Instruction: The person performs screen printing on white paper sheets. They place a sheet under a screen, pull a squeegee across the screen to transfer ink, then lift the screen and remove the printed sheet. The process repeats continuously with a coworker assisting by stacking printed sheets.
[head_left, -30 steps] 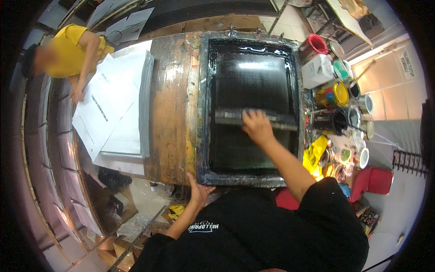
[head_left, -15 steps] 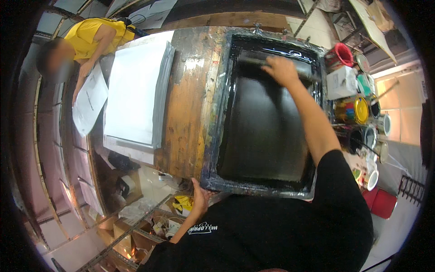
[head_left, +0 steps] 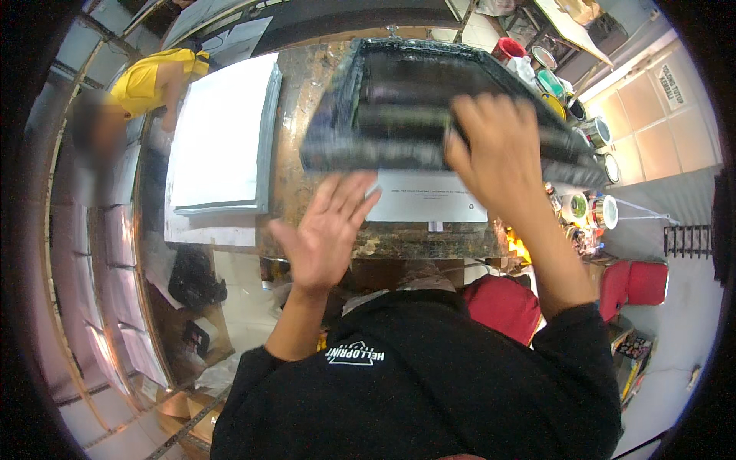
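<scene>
A black-edged printing screen (head_left: pixel 330 146) is tilted up, its near edge raised off the table and blurred by motion. Below that edge, a printed white sheet (head_left: pixel 429 201) lies on the wooden table. My left hand (head_left: pixel 326 230) is open with fingers spread, close to the screen's near left corner; whether it touches the frame I cannot tell. Over the screen, my right hand (head_left: pixel 494 153) has its fingers curled around what looks like a squeegee (head_left: pixel 406 116), a blurred bar across the mesh. My own fingers partly hide that grip.
A tall stack of white paper (head_left: pixel 222 130) stands left on the worn table (head_left: pixel 303 249). Beyond it, a person in yellow (head_left: pixel 153 84) leans beside a drying rack (head_left: pixel 115 230). Paint cans (head_left: pixel 596 132) crowd the right side. A red chair (head_left: pixel 644 284) stands at the right.
The screen's near edge has risen from the table, uncovering the printed sheet. My left hand has come up from the table edge and opened. My right hand has moved slightly nearer.
</scene>
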A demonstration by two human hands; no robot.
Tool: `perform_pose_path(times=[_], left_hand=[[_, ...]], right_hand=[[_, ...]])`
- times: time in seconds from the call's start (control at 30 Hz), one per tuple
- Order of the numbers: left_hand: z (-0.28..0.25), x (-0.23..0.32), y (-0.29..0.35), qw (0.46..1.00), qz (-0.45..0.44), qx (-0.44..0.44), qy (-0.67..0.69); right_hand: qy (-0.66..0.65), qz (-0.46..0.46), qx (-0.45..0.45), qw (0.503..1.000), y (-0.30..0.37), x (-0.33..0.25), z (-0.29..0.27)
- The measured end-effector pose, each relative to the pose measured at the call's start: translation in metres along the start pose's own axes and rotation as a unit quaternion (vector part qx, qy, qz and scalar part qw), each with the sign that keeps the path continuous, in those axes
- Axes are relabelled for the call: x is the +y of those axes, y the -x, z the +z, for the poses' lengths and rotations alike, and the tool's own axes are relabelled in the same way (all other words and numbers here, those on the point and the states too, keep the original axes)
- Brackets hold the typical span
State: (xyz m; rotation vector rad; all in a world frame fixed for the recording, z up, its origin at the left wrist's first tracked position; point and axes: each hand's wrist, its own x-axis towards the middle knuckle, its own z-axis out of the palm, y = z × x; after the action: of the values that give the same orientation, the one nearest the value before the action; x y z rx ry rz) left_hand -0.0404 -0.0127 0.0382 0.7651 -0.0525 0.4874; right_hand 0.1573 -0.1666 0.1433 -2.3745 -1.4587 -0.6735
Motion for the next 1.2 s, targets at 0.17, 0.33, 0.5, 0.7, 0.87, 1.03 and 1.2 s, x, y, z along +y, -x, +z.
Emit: perform_pose_path(times=[0.17, 0.33, 0.5, 0.7, 0.87, 1.03, 1.2], left_hand=[[-0.076, -0.134, 0.010, 0.537, -0.084, -0.042, -0.838], [-0.106, -0.188, 0.057, 0.468, -0.180, -0.088, -0.861], [-0.071, -0.168, 0.003, 0.572, -0.173, -0.091, -0.796], [-0.025, -0.102, -0.094, 0.759, 0.054, 0.100, -0.640], [-0.152, 0.005, -0.053, 0.685, -0.052, 0.245, -0.684], [-0.286, 0.195, -0.026, 0.521, -0.107, 0.202, -0.822], [-0.293, 0.230, -0.071, 0.377, -0.163, 0.205, -0.888]], right_hand=[[0.015, -0.029, 0.093, 0.995, -0.061, 0.025, -0.011], [-0.020, -0.017, 0.071, 0.997, -0.115, 0.043, -0.035], [-0.096, 0.042, 0.049, 0.993, -0.164, 0.055, -0.050], [-0.102, 0.034, 0.014, 0.994, -0.196, 0.090, -0.047], [-0.079, 0.031, 0.012, 0.996, -0.186, 0.088, -0.040], [-0.048, 0.014, 0.041, 0.998, -0.169, 0.075, -0.031], [-0.001, 0.025, 0.086, 0.996, -0.128, 0.054, -0.023]])
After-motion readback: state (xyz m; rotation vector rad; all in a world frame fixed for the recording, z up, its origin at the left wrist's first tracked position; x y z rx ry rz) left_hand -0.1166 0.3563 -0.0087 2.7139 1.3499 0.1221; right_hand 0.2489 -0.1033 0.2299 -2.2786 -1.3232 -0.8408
